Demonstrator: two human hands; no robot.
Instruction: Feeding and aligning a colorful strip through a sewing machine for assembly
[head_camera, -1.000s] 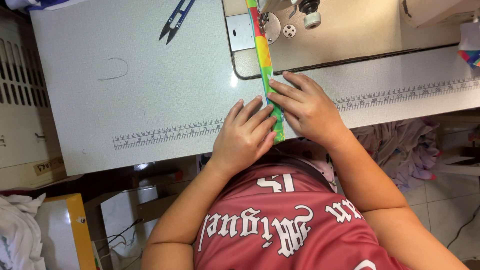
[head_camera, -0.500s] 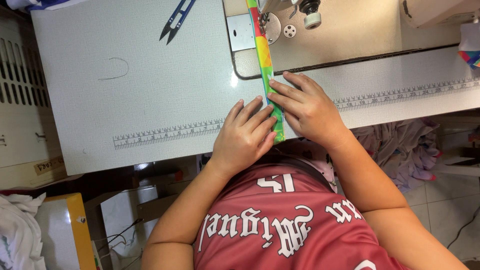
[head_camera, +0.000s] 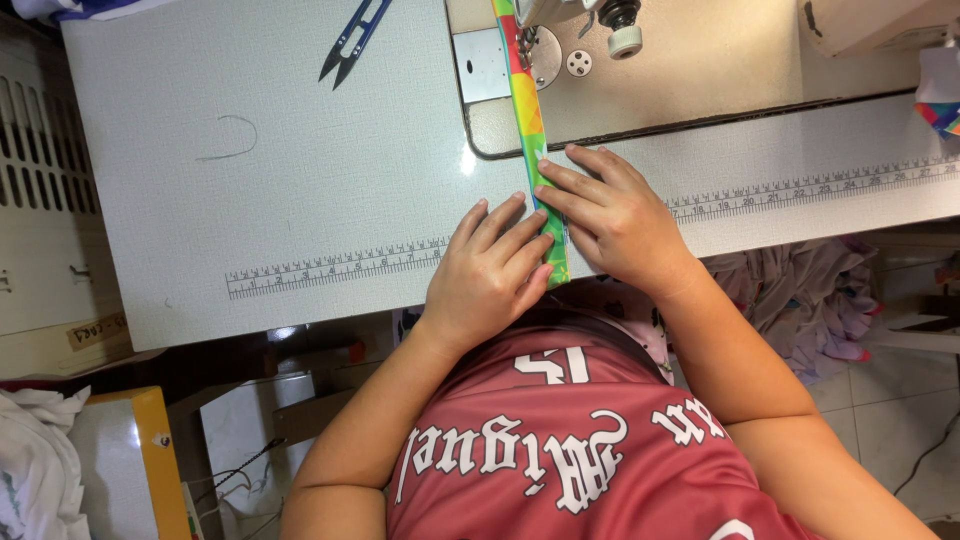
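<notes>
Multicoloured fabric strip (head_camera: 531, 130) lies on the pale desk (head_camera: 300, 180), pinned between both hands. Left hand (head_camera: 490, 275) rests flat, fingers extended against its edge; right hand (head_camera: 615, 220) presses opposite, fingers spread. Thread snips (head_camera: 352, 40) lie well beyond the left hand.

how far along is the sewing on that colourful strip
Done: the colourful strip already lies under the sewing machine foot. In hand: left hand and right hand press its near end flat. Left: that near end still has to pass the foot; the thread snips lie untouched.
</notes>
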